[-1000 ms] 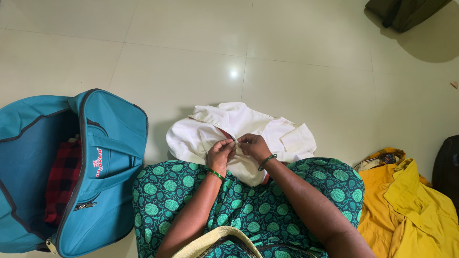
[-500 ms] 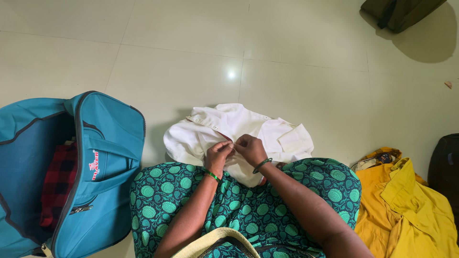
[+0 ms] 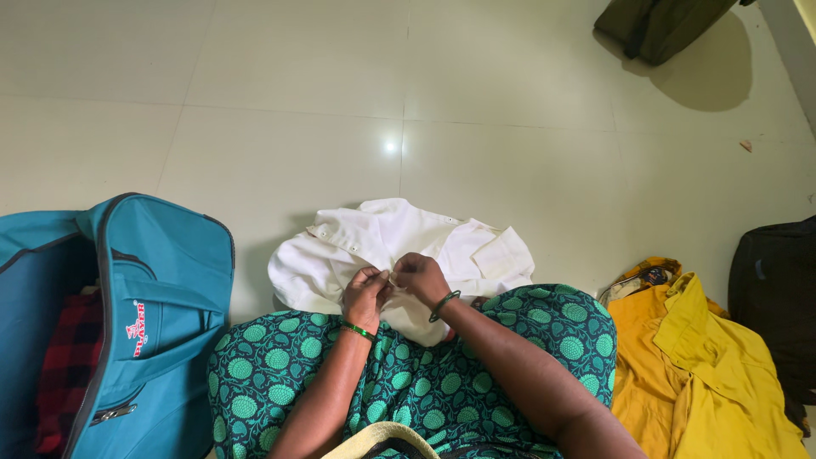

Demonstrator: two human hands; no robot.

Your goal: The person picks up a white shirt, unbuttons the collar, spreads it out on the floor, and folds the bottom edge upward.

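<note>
Head view, looking down: I am watching the two hands working on the white shirt (image 3: 399,246), which is lying crumpled on the tiled floor (image 3: 297,85), just ahead of the lap in the green patterned dress (image 3: 408,374) and overlapping its near edge. The left hand (image 3: 365,297) and the right hand (image 3: 421,276) are meeting at the middle of the shirt, fingertips touching or nearly so, each closed in a pinch on the fabric at the front opening; I judge that they are working a button there, though the button itself is too small for me to make out. The relation that matters: the shirt is lying straight ahead of both hands, its collar end pointing up and to the left, away from the body, with a folded sleeve cuff off to the right, so the placket is running roughly away from the person. Neither hand is nearer; both are sitting on the same spot, the left coming in from below and the right from the lower right. Each wrist is wearing a green bangle. The open teal bag (image 3: 161,289) with a red checked cloth (image 3: 64,374) inside is standing just beside the left knee, and the yellow shirt (image 3: 705,374) is lying heaped just beside the right knee. A dark bag (image 3: 778,297) is sitting at the right edge, and an olive bag (image 3: 659,25) well apart at top.
</note>
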